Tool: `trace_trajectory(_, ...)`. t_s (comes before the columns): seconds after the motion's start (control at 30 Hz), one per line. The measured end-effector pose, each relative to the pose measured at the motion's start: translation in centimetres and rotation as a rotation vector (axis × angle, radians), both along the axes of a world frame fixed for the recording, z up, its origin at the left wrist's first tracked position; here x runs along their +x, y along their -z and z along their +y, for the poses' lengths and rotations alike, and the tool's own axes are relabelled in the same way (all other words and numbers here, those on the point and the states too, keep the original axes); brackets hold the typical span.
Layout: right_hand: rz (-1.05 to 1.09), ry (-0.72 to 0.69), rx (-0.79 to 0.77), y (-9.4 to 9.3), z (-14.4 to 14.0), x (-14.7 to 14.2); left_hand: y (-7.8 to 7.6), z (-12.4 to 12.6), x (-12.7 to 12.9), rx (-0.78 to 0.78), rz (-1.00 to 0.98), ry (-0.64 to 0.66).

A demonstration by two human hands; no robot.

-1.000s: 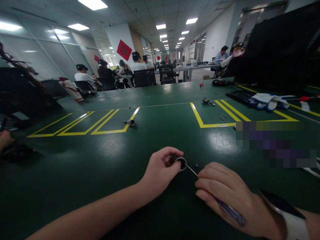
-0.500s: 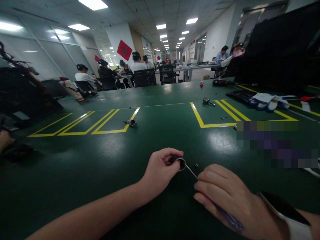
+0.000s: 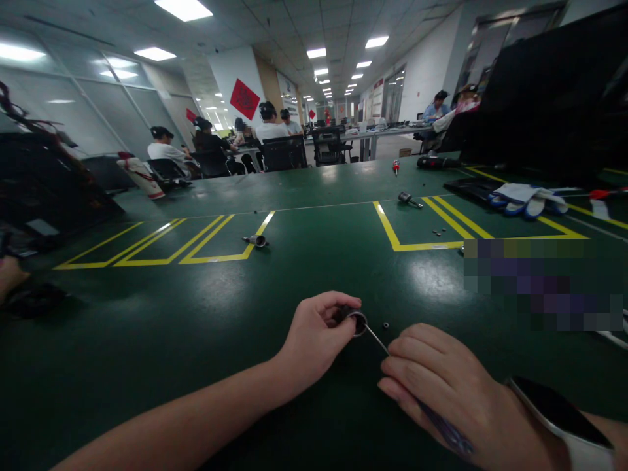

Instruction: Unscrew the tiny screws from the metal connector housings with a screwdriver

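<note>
L hand (image 3: 314, 337) pinched shut on small round metal-rimmed part (image 3: 355, 321), thumb + forefinger over its near side, part held just off green bench mat (image 3: 196, 314). R hand (image 3: 441, 386) closed round a slim screwdriver (image 3: 434, 418); thin shaft (image 3: 376, 340) runs up-left, tip at the part's open face. Purple-ish handle sticks out below R palm.

Doing it well, my read: keep shaft in line w/ the part's axis, L hand braced on mat so part can't roll, light pressure only, since a tip that thin could slip out and skate off the rim.

Ref = the part. Tiny black bit (image 3: 385, 324) on mat just R of it, maybe a screw or washer, too small to tell. Another small cylindrical part (image 3: 256, 241) well beyond, up-L, on yellow tape lines (image 3: 387, 226). Blue/white gloves (image 3: 524, 198) far up-R.

Hard to see: tip-to-part contact hidden by rim + fingers; part's inside dark. R wrist and smartwatch (image 3: 559, 409) cut by frame edge. Pixelated patch to the R of the part covers some bench.
</note>
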State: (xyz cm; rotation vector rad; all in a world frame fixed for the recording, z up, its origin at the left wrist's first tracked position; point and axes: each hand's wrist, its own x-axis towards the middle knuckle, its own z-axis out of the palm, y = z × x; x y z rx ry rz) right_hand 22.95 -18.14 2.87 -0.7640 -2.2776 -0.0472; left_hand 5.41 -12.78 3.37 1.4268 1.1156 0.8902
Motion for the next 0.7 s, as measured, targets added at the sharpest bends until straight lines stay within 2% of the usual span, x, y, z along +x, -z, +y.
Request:
trace_trajectory(0.17,0.05,-0.042,-0.029,-0.3,0.0,0.2,0.2,0.3,-0.2,0.004,0.009,-0.002)
trace_trajectory(0.27,0.182,-0.057,-0.126,-1.1,0.2,0.9,0.3,0.6,-0.5,0.005,-0.004,0.017)
trace_trajectory(0.37,0.335,0.077,-0.309,-1.5,0.9,2.0,0.1,0.7,-0.9,-0.013,-0.017,0.024)
trace_trajectory(0.5,0.417,0.292,-0.544,-1.2,1.9,3.1,-0.4,0.6,-1.0,-0.075,-0.029,0.026)
trace_trajectory(0.6,0.433,0.349,-0.642,-0.7,2.5,3.2,-0.6,0.6,-0.9,-0.101,-0.061,0.014)
trace_trajectory(0.7,0.417,0.331,-0.667,-0.5,2.7,3.0,-0.5,0.7,-0.9,-0.109,-0.103,0.004)
